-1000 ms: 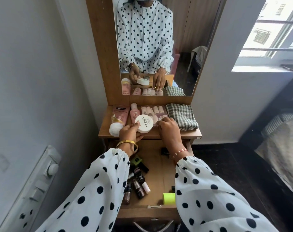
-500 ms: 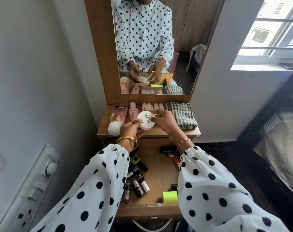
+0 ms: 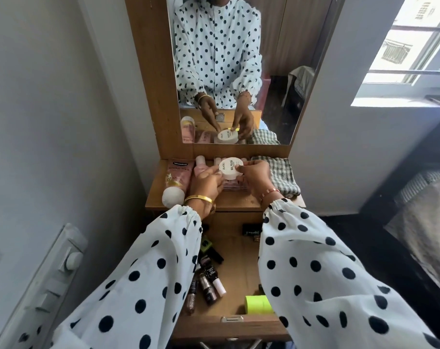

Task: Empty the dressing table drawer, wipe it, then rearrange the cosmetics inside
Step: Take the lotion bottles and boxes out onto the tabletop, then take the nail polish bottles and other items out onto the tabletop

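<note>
Both my hands hold a round white jar (image 3: 231, 168) labelled nail polish above the dressing table's shelf (image 3: 229, 201). My left hand (image 3: 205, 183) grips its left side and my right hand (image 3: 254, 174) its right side. Beneath my arms the wooden drawer (image 3: 235, 326) stands pulled out. Inside it lie several nail polish bottles (image 3: 208, 285), a neon yellow roll (image 3: 257, 304) and a dark box (image 3: 251, 230). My sleeves hide the drawer's sides.
On the shelf lie a pink Vaseline tube (image 3: 176, 181), a pink bottle (image 3: 201, 166), a clear pack of pink tubes (image 3: 235, 185) and a folded checked cloth (image 3: 279, 175). A mirror (image 3: 235, 69) rises behind. A switch panel (image 3: 55, 275) is on the left wall; a bed (image 3: 425, 230) stands right.
My hands have carried the white jar farther back over the shelf, above the pack of pink tubes. My right hand has shifted onto the jar's right edge.
</note>
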`<move>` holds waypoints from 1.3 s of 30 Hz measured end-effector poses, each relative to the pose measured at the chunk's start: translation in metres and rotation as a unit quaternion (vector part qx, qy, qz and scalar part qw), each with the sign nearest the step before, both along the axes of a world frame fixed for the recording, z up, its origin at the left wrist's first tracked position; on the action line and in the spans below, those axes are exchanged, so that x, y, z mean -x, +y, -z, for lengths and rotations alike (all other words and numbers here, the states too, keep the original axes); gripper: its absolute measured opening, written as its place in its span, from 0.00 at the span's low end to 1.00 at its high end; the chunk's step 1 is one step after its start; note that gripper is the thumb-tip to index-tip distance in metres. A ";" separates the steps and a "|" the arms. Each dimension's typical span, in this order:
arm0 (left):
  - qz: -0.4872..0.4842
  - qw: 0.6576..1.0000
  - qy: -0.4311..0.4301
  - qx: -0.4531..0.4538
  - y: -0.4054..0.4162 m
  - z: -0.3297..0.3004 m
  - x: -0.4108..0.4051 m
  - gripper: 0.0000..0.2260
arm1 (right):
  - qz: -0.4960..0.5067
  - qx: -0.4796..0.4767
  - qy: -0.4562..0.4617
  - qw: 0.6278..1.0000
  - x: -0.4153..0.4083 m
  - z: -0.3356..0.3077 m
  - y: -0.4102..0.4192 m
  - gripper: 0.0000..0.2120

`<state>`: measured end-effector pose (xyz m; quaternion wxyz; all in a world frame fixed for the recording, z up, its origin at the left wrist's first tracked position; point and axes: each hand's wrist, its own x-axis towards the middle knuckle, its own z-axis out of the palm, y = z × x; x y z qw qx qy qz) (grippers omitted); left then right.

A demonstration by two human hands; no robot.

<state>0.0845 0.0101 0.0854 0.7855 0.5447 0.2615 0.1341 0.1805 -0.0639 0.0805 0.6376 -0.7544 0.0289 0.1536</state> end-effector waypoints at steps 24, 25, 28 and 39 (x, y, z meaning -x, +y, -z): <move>-0.007 0.997 -0.012 -0.073 -0.010 0.006 0.061 0.12 | -0.053 -0.157 -0.041 0.985 0.081 -0.012 -0.051 0.07; -0.008 0.997 -0.009 -0.076 -0.012 0.012 0.069 0.12 | -0.056 -0.157 -0.037 0.985 0.091 -0.006 -0.056 0.08; -0.019 0.997 0.016 -0.071 -0.019 0.036 0.089 0.13 | -0.071 -0.098 -0.018 0.993 0.112 0.025 -0.063 0.10; -0.078 0.978 0.126 -0.143 -0.020 0.094 0.125 0.13 | -0.297 0.385 -0.123 0.865 0.140 0.103 -0.051 0.10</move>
